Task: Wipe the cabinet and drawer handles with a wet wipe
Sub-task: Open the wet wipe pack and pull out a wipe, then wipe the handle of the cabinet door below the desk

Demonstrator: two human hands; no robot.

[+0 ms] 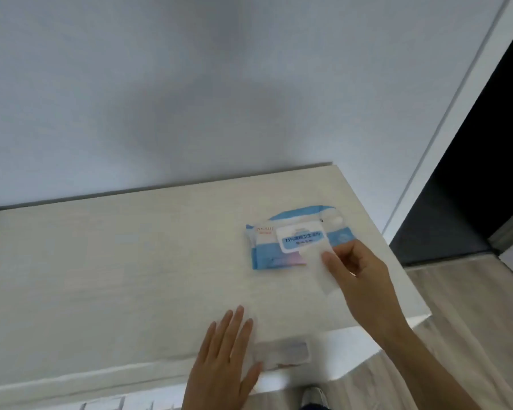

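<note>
Wet wipe [314, 267]: thin white sheet, half see-through, pinched at one edge by the right grip [359, 270], its loose end trailing below the thumb. Wipe pack [290, 247]: flat, blue-white, lying just left of the grip; the white label flap is possibly lifted, but it is blurred.
</note>
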